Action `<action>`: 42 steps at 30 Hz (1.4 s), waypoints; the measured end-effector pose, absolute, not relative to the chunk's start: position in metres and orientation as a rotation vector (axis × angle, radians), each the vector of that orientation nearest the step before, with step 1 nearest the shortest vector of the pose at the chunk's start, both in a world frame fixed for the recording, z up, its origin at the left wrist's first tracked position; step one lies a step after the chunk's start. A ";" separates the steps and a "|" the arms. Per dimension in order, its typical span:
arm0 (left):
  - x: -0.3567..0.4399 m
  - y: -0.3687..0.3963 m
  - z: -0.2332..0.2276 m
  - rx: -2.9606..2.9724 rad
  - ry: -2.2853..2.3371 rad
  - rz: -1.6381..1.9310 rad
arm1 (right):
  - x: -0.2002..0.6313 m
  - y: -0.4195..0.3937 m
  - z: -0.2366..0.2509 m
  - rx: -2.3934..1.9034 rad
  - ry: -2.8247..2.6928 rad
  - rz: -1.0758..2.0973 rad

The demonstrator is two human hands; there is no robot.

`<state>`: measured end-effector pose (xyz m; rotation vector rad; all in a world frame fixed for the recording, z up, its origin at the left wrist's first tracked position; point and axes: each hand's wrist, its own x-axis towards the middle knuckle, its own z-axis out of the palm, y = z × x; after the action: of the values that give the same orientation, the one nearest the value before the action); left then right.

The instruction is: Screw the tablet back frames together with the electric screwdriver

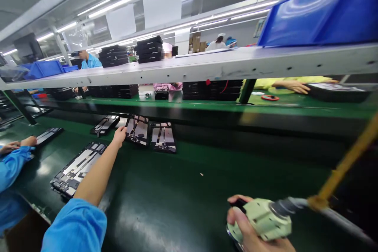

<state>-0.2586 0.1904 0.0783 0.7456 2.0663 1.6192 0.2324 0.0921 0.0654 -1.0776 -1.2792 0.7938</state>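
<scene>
Working near the surface's point(168, 189) far edge, your left hand point(119, 136) is gripping one tablet point(138, 129), your right hand point(254, 238) a tool point(264, 217), other tablets point(163, 138) lying uncovered.

In the right grip point(249, 237), the tool point(270, 219) shows a smooth, hard-looking plastic shell with a soft sheen. At the left grip point(119, 136), the tablet point(138, 126) has satin, metal-looking panels and dull, plastic-looking edges. Under both grips, the desk point(177, 197) is smooth and glossy. Back from the left grip, the sleeve point(75, 224) is creased cloth. High above the right grip, the bin point(307, 13) is shiny, smooth plastic.
</scene>
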 end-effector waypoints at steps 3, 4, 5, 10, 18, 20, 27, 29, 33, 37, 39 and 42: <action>-0.215 0.154 0.076 0.758 1.865 1.683 | 0.235 0.096 0.066 -0.974 -1.305 0.801; -0.196 0.140 0.071 0.758 1.801 1.688 | 0.237 0.097 0.066 -0.945 -1.304 0.801; -0.176 0.125 0.064 0.753 1.745 1.686 | 0.238 0.099 0.066 -0.925 -1.297 0.800; -0.066 0.043 0.017 0.718 1.582 1.564 | 0.246 0.107 0.070 -0.907 -1.249 0.748; -0.013 -0.036 0.001 1.136 1.801 1.192 | 0.248 0.103 0.059 -0.922 -1.165 0.755; -0.020 -0.041 0.016 1.627 1.916 1.035 | 0.247 0.100 0.055 -0.918 -1.176 0.766; 0.007 -0.042 0.044 2.403 1.602 0.446 | 0.248 0.094 0.049 -0.911 -1.241 0.763; 0.014 -0.039 0.041 2.398 1.627 0.422 | 0.249 0.093 0.048 -0.917 -1.258 0.755; 0.014 -0.040 0.036 2.387 1.559 0.568 | 0.249 0.091 0.049 -0.919 -1.256 0.749; 0.012 -0.049 0.035 2.525 1.358 0.672 | 0.248 0.087 0.052 -0.936 -1.259 0.736; 0.013 -0.053 0.033 2.630 1.292 0.664 | 0.248 0.086 0.054 -0.935 -1.265 0.731; 0.015 -0.056 0.029 2.735 1.261 0.638 | 0.247 0.084 0.056 -0.918 -1.260 0.732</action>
<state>0.0149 -0.0563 0.0293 2.7349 1.2613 0.6381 0.2467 0.0840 0.0556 -0.9182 -1.2598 0.7318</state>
